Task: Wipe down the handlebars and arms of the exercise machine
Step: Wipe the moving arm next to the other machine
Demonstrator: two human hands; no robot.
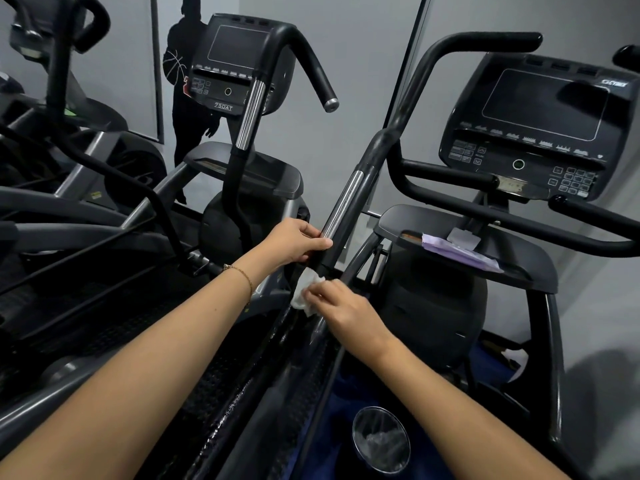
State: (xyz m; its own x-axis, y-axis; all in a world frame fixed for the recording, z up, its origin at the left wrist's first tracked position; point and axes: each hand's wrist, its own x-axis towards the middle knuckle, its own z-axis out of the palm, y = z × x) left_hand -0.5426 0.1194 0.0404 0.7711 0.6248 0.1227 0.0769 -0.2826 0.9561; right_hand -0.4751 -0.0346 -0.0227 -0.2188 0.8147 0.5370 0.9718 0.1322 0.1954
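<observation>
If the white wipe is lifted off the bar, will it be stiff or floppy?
Probably floppy: the wipe is crumpled and bunches under the right hand. Likely light: it looks thin and small. Perhaps damp, as the bar below it glistens.

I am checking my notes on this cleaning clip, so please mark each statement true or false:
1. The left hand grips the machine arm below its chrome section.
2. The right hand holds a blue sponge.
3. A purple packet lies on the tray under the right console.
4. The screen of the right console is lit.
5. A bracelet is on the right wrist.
1. True: the left hand grips the machine arm just below the chrome section.
2. False: the right hand holds a white wipe against the arm.
3. True: the purple packet lies on the tray.
4. False: the screen is dark.
5. False: the bracelet is on the left wrist.
</observation>
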